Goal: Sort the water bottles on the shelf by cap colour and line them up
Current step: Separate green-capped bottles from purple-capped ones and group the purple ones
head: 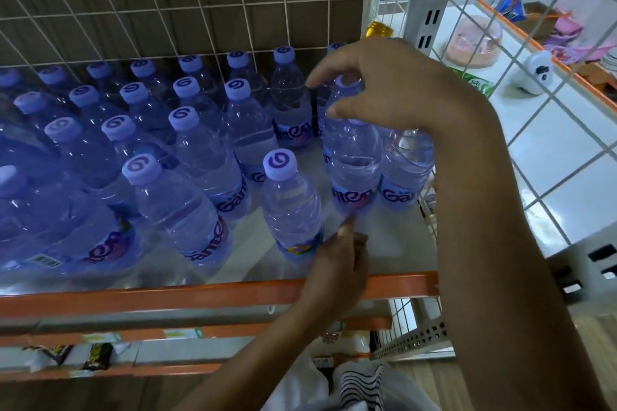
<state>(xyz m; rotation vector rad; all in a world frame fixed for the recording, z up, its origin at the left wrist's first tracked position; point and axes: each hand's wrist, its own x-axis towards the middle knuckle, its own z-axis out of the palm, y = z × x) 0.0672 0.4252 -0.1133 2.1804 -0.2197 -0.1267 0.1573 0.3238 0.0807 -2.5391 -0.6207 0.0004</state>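
The bottle (354, 157) you are working on stands near the right end of the shelf (167, 297), touching a neighbour bottle (407, 163) in the corner. Your right hand (384, 87) sits over its top, thumb and fingers curled round the neck so that the lilac cap (344, 81) shows between them. That top grip probably suits lifting or sliding the bottle without knocking the ones beside it.

Your left hand (337, 264) is low at the shelf's front edge. Its index finger stretches towards the bottle's foot and the other fingers are loosely curled. I cannot tell whether it touches that bottle or the front bottle (290, 210) just beside it. It looks placed to steady or guide the base while you square the bottle up.

The front bottle stands alone, apart from the others, and is likely waiting for its slot. To the left, the rows of bottles (150, 117) run back in slanting lines, all with the same lilac caps, so that colour group looks mostly sorted. Behind your right hand a gold cap (379, 28) shows, the one odd colour in view. It will probably need a place of its own.
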